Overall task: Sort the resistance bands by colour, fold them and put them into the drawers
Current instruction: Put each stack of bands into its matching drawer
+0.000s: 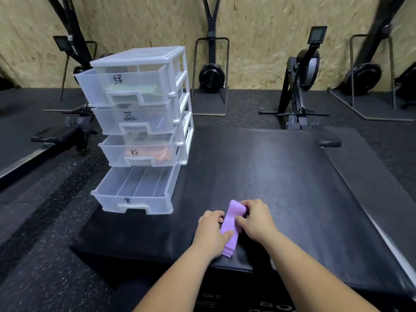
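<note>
Hands (210, 231) (255, 218) pressed a purple band (231, 224) on the tabletop (281, 176), fingers clamped on its fold; bottom drawer (135, 194) stood open, empty.

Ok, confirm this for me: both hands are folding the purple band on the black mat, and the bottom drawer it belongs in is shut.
One thing is wrong: the bottom drawer is pulled open, not shut, and looks empty. The rest stands: the left hand and the right hand are both on the purple band, folding it on the black mat. The head view shows this.
</note>
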Tool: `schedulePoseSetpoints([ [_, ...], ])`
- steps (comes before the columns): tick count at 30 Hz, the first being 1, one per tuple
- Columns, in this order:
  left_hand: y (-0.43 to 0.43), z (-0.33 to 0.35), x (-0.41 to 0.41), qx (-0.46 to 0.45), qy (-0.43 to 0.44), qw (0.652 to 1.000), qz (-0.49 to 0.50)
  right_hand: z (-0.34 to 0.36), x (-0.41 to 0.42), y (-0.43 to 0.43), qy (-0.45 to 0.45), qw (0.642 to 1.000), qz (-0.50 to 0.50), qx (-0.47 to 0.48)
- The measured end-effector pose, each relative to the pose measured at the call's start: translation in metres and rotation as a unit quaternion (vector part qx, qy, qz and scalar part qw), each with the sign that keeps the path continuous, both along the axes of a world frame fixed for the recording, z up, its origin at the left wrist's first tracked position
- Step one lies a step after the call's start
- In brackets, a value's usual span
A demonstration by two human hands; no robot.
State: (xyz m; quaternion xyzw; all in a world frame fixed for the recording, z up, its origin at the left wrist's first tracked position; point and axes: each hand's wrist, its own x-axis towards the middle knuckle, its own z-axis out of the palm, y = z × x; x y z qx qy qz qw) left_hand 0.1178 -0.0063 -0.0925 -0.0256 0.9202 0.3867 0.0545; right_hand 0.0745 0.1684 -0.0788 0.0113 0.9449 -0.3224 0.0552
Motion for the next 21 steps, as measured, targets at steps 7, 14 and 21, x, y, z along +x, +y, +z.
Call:
schedulePoseSetpoints([
  [7,-0.001,0.013,0.0,0.059,-0.016,0.998,0.003,0.022,0.013,0.001,0.029,0.989,0.009,-0.144],
  [14,-0.024,0.046,0.007,0.19,0.027,0.981,0.033,0.066,0.032,-0.014,0.014,0.951,0.085,-0.299],
  [21,-0.056,0.08,0.026,0.294,0.072,0.948,0.098,0.098,0.048,-0.055,-0.039,0.925,0.11,-0.361],
])
